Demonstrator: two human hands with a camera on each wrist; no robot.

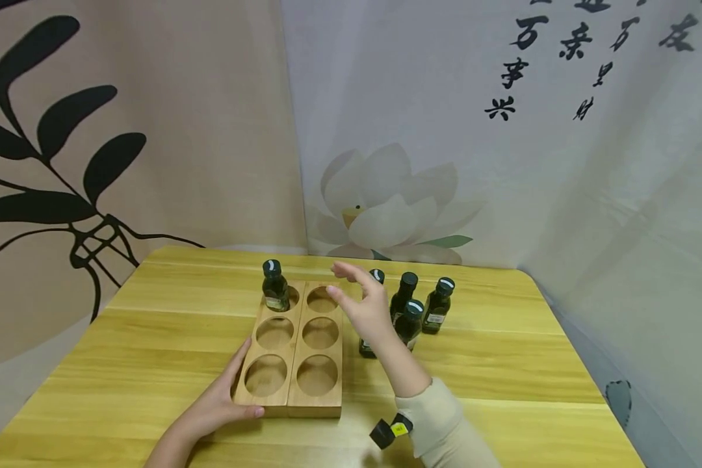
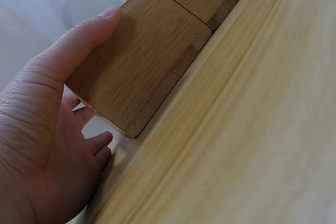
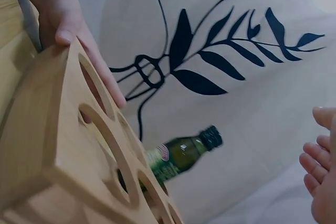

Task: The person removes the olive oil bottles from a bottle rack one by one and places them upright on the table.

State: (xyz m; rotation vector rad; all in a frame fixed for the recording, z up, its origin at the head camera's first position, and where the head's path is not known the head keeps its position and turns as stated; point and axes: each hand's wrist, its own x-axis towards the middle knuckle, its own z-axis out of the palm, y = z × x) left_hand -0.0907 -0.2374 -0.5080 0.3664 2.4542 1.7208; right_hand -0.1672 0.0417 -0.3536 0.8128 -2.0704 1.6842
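Observation:
A wooden holder (image 1: 316, 411) made of two joined strips, each with three round wells, stands on the table. My left hand (image 1: 213, 404) grips its near left corner, thumb on the front face (image 2: 142, 56) and fingers along the left side. One small dark green bottle with a black cap (image 1: 276, 286) stands upright in the far left well; its label (image 3: 164, 165) shows in the right wrist view. My right hand (image 1: 371, 311) hovers above the far right well, holding nothing, with thumb and fingers apart.
Right of the holder, several similar bottles (image 1: 437, 307) stand grouped on the yellow wooden table (image 1: 503, 377), some partly hidden behind my right hand and forearm. A printed cloth backdrop (image 1: 409, 97) hangs behind the table. A small black device with a yellow label (image 1: 399, 429) is at my right sleeve.

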